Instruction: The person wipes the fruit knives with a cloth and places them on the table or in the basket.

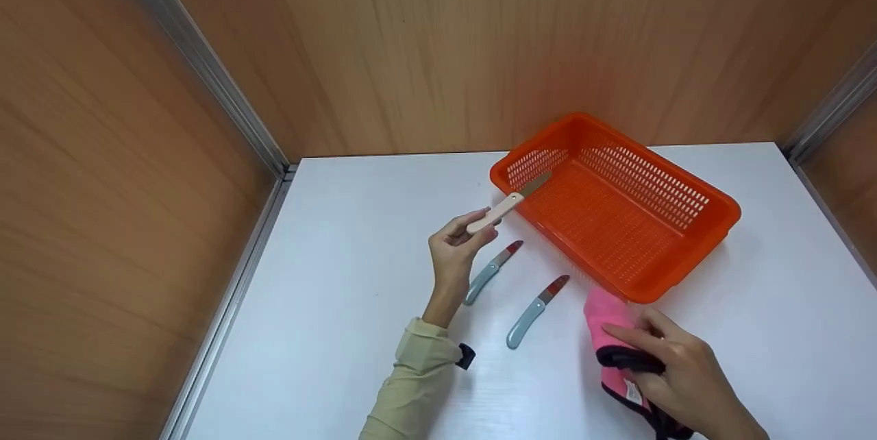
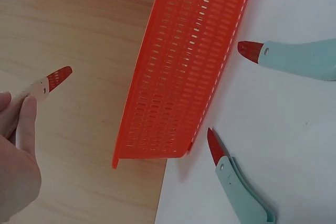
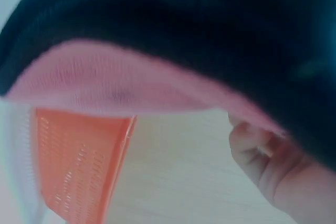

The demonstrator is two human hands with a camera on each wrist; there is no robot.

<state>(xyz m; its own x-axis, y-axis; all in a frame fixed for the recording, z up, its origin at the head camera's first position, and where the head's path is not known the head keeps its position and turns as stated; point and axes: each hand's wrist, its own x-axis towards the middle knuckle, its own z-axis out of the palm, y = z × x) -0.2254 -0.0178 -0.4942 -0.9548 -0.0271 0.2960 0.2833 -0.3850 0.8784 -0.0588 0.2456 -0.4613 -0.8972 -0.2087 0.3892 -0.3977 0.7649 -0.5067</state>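
My left hand [image 1: 460, 242] pinches the cream handle of a knife [image 1: 500, 213], its blade pointing up and right over the near-left rim of the orange basket [image 1: 692, 183]. In the left wrist view the same knife [image 2: 37, 90] reflects red on its blade. Two knives with pale blue handles lie on the table to the right of that hand: one [image 1: 484, 281] close by, the other [image 1: 526, 322] nearer the front. My right hand [image 1: 685, 375] grips a folded pink cloth [image 1: 608, 316] with black edging, in front of the basket. In the right wrist view the cloth [image 3: 115, 80] covers much of the picture.
A white table [image 1: 329, 275] lies under everything. Wooden panels stand behind it [image 1: 411, 49] and at the left [image 1: 103, 221], with metal rails along the corners. The slotted basket sits at the back right of the table.
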